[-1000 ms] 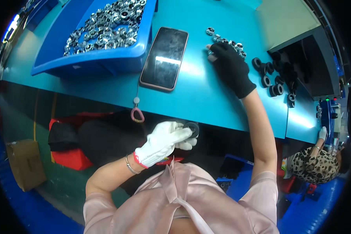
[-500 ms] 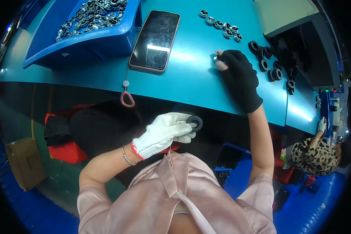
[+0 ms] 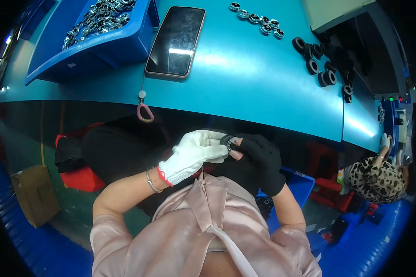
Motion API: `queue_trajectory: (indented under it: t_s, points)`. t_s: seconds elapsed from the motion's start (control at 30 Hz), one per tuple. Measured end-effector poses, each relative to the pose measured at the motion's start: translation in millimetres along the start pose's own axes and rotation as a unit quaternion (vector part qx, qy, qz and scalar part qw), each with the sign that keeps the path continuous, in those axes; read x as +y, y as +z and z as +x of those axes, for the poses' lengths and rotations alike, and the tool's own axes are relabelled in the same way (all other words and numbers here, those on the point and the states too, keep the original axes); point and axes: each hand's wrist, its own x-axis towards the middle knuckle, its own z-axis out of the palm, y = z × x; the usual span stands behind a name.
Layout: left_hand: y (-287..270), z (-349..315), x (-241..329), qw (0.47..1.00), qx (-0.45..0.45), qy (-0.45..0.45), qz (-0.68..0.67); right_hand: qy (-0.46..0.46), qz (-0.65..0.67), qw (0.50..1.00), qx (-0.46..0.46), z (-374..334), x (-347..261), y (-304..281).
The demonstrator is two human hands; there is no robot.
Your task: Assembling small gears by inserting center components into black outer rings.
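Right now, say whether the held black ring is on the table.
Off it: the left hand holds the black ring short of the table's edge.

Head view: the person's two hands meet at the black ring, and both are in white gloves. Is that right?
Not quite: the hands do meet at the black ring, but only the left hand is gloved in white. The head view shows the right hand gloved in black.

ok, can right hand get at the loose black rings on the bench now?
Probably yes, once free: the right hand seems to pinch a silver part at the black ring in the left hand; nothing visible blocks the way to the loose rings.
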Motion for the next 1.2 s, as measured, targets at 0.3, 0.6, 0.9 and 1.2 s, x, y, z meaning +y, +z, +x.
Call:
queue_trajectory:
  t_s: [0.3, 0.6, 0.9, 1.2]
  points:
    - [3.7, -2.3, 4.7, 0.992, 0.015, 0.005, 0.122, -0.048, -0.037, 0.996, -0.060, -3.0, -6.8, 11.3]
    - [9.3, -6.0, -19.6, 0.875, 0.106, 0.275, 0.385, 0.046, 0.097, 0.993, -0.048, -17.6, 18.3, 28.2]
    - [13.6, -7.7, -8.8, 0.749, 0.108, 0.305, 0.578, 0.065, 0.061, 0.995, -0.047, -7.9, 5.2, 20.7]
    - [4.4, -0.8, -6.3, 0.815, 0.125, 0.260, 0.503, 0.055, 0.058, 0.991, -0.107, 2.5, -2.9, 21.3]
